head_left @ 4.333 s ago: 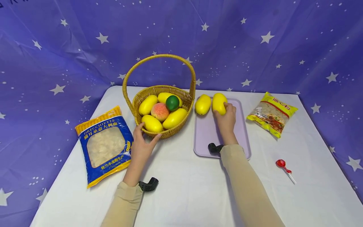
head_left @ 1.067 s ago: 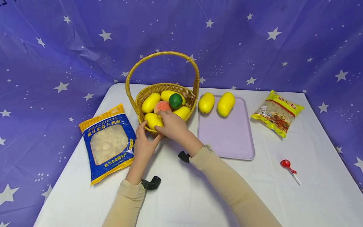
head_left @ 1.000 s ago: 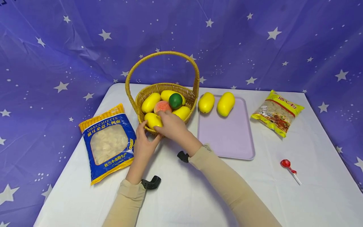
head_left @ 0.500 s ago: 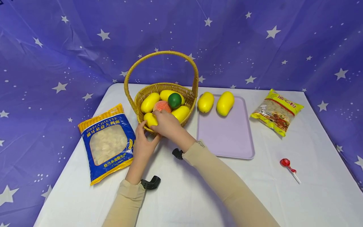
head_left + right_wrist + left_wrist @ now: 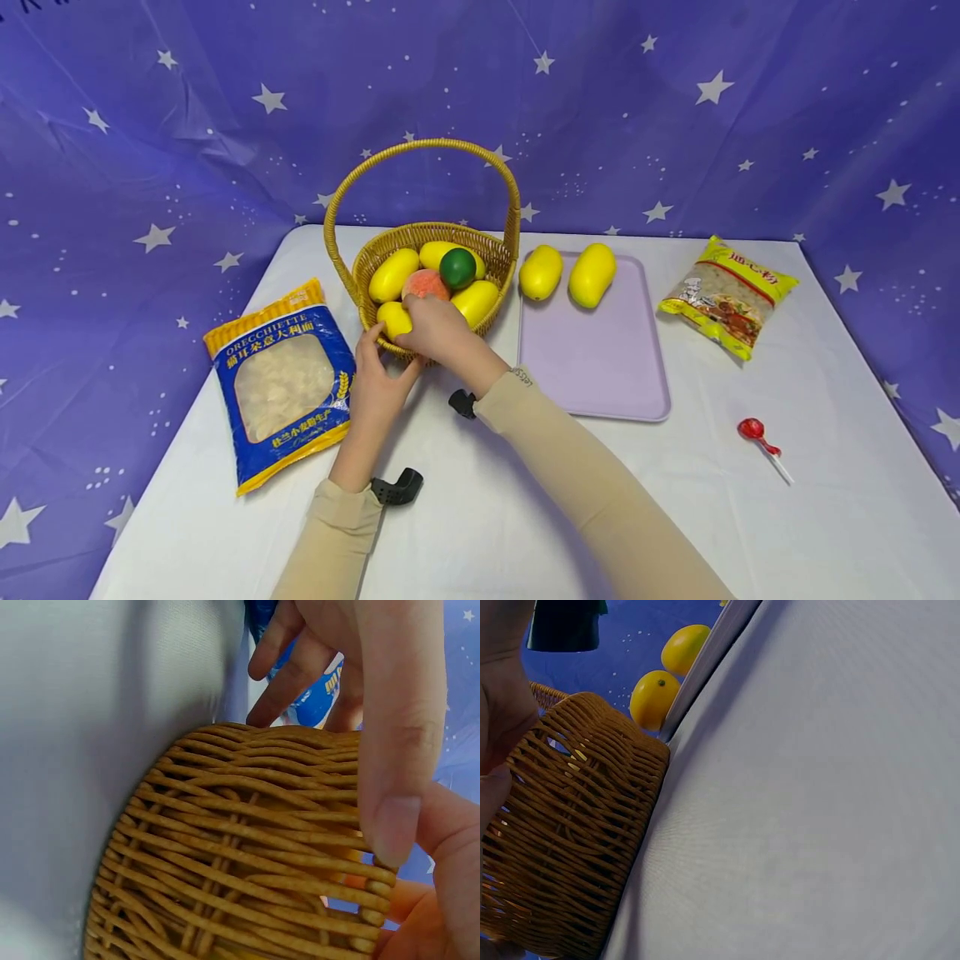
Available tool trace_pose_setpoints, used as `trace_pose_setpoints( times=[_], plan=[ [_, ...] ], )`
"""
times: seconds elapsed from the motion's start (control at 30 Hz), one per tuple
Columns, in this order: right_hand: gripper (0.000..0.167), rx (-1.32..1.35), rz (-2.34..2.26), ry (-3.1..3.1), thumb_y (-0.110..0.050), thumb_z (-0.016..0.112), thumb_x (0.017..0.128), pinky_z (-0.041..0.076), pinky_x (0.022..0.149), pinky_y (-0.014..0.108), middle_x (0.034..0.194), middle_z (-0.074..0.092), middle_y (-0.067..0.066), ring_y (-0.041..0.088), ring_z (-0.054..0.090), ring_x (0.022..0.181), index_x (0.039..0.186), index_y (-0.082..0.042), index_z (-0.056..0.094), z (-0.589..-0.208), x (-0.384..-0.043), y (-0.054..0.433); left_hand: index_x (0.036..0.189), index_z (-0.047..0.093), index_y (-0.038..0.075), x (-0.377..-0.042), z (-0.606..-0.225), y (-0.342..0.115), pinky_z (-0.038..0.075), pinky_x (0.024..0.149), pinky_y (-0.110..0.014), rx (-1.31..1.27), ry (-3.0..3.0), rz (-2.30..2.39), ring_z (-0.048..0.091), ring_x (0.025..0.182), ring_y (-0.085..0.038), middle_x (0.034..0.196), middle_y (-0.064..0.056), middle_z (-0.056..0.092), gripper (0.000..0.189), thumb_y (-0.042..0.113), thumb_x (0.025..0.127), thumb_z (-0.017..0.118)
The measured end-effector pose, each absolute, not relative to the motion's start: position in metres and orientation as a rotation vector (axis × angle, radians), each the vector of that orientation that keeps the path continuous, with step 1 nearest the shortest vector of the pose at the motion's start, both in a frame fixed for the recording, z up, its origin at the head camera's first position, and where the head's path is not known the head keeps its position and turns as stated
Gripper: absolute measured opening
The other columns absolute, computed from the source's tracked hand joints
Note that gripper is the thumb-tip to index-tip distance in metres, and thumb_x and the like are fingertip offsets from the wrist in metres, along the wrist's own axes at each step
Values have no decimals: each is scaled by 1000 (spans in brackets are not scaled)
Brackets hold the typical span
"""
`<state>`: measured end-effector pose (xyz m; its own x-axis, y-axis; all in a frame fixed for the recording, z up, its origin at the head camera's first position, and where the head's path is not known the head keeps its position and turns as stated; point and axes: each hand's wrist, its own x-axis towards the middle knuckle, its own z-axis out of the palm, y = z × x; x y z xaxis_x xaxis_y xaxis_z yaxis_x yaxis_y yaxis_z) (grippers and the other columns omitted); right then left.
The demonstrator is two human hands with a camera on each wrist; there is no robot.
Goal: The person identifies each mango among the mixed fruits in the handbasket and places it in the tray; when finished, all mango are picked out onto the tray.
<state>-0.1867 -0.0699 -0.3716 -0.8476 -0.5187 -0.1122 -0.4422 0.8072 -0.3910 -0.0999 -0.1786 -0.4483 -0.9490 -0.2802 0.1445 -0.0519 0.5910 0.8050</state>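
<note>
Beneath my right hand (image 5: 441, 330), which pinches it, I see a yellow oval mango (image 5: 392, 320) inside the golden wicker basket (image 5: 397, 238), clasped by my left hand (image 5: 377, 385), presumably to steady it.

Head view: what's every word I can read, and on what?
"ORECCHIETTE", on the blue bag
"猫耳朵意大利面", under that
"杜兰小麦粉生产", lower on it
"通心粉", on the yellow bag
Too small: blue bag's other print, writing on right sleeve.
Cut off: marks on backdrop.
</note>
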Motion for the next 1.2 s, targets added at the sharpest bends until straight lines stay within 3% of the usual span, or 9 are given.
trace_pose_setpoints(
  times=[0.97,1.2],
  plan=[
    [59,-696,-849,2755,-34,72,83,46,70,29,117,64,7,17,56,80,133,-7,56,-375,-185,-57,148,26,22,-99,-448,-179,40,98,-53,291,-2568,-1296,43,128,-33,150,-11,28,86,58,82,68],
    [59,-686,-852,2768,-35,72,83,46,74,30,116,65,5,15,56,83,134,-8,56,-373,-185,-54,148,26,24,-99,-447,-178,39,98,-53,294,-2567,-1299,42,129,-33,150,-11,29,88,61,80,68]
  ],
)
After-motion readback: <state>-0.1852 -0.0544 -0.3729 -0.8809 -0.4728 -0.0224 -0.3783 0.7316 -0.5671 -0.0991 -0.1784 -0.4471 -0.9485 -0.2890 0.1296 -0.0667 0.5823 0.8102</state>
